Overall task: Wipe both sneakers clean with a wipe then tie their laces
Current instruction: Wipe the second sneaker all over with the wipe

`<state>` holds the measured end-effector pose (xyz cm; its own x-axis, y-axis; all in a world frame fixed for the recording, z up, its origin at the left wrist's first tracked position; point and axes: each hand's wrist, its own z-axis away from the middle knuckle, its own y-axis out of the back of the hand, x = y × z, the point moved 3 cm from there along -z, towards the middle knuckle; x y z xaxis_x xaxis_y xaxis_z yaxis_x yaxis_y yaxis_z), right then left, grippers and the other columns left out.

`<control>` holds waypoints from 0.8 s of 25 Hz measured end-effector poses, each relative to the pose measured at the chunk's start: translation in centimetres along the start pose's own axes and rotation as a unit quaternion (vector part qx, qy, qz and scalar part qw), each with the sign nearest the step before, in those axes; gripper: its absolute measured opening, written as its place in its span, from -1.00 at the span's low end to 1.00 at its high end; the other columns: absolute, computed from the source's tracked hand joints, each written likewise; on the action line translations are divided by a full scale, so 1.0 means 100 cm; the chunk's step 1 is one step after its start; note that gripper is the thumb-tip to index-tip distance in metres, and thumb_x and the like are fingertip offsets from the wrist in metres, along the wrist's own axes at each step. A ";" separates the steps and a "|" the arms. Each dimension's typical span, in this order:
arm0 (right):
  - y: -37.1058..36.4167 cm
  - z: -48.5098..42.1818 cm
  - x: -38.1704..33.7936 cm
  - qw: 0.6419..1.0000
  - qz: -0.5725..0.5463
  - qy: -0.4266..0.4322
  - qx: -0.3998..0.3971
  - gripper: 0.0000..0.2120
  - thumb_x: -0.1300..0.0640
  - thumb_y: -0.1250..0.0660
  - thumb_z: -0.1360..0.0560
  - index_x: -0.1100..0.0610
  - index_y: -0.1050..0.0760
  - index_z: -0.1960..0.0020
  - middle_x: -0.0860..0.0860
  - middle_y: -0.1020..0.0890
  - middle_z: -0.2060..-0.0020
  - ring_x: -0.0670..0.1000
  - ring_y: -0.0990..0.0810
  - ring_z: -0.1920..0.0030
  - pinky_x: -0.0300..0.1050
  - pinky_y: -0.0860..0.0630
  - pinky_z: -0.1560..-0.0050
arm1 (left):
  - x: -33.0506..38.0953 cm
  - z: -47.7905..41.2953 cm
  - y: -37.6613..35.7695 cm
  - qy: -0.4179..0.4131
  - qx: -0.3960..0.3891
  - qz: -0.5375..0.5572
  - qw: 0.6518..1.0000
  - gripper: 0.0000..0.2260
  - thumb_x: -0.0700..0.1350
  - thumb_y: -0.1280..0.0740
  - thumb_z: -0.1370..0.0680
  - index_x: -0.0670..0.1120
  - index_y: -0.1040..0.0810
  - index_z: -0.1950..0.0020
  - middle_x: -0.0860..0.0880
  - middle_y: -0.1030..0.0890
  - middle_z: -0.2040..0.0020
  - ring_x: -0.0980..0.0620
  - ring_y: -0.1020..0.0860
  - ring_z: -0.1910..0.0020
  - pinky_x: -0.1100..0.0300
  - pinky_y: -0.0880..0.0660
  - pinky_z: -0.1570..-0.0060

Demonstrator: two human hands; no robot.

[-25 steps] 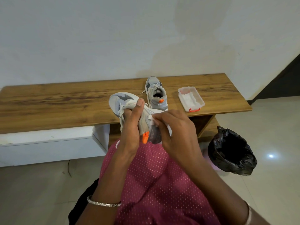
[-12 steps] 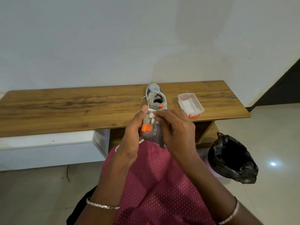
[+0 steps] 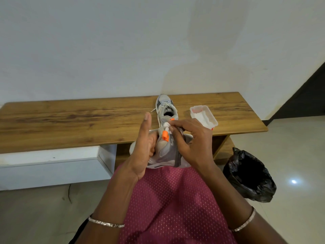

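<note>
A grey sneaker (image 3: 165, 154) with an orange heel tab stands heel-up on my lap. My left hand (image 3: 143, 148) holds it from the left side, thumb stretched straight up. My right hand (image 3: 190, 140) pinches a small white wipe (image 3: 167, 126) against the heel by the orange tab. The second grey sneaker (image 3: 166, 110) stands upright on the wooden bench (image 3: 70, 124) just behind, its laces loose.
A clear plastic box of white wipes (image 3: 204, 117) with a red clip lies open on the bench to the right. A bin lined with a black bag (image 3: 249, 175) stands on the floor at right. A white drawer unit (image 3: 52, 164) sits below the bench's left half.
The held sneaker has turned from lying sideways with its toe to the left to standing heel-up. My left thumb has lifted off it. My right hand has kept the wipe at the heel.
</note>
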<state>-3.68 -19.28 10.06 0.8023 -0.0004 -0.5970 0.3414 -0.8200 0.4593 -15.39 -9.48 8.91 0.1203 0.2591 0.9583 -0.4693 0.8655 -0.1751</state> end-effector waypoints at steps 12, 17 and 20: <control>0.001 0.006 -0.033 0.992 0.093 0.073 0.051 -0.83 0.30 -0.43 -0.51 0.23 -0.65 -0.10 0.08 -0.67 -0.05 0.05 -0.57 -0.09 -0.16 -0.51 -0.10 | 0.039 -0.012 -0.013 -0.106 -0.033 0.072 0.991 -0.11 0.47 0.10 -0.51 -0.29 -0.55 -0.22 -0.09 -0.70 0.22 0.03 -0.67 0.26 0.22 -0.56 0.24; 0.009 -0.038 -0.027 0.990 0.107 0.051 0.069 -0.83 0.26 -0.39 -0.54 0.17 -0.65 -0.12 0.04 -0.68 -0.04 0.04 -0.58 -0.08 0.00 -0.51 -0.08 | 0.061 -0.024 -0.023 -0.124 -0.076 0.057 0.988 -0.17 0.48 0.01 -0.42 -0.31 -0.49 0.03 -0.12 -0.63 0.34 0.01 -0.61 0.34 0.23 -0.53 0.30; 0.018 -0.062 -0.023 0.995 0.085 0.027 0.047 -0.82 0.24 -0.34 -0.56 0.15 -0.66 -0.12 -0.01 -0.69 0.00 -0.02 -0.59 -0.04 0.11 -0.52 -0.08 | 0.063 -0.027 -0.025 -0.115 -0.064 0.008 0.991 -0.03 0.54 0.20 -0.41 -0.29 -0.52 -0.07 -0.09 -0.64 0.33 0.05 -0.62 0.33 0.24 -0.52 0.27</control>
<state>-1.90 -17.20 16.28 0.8706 -0.1148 -0.4785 0.1529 -0.8611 0.4848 -11.04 -8.88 14.77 -0.0948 0.1811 0.9789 -0.3522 0.9136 -0.2031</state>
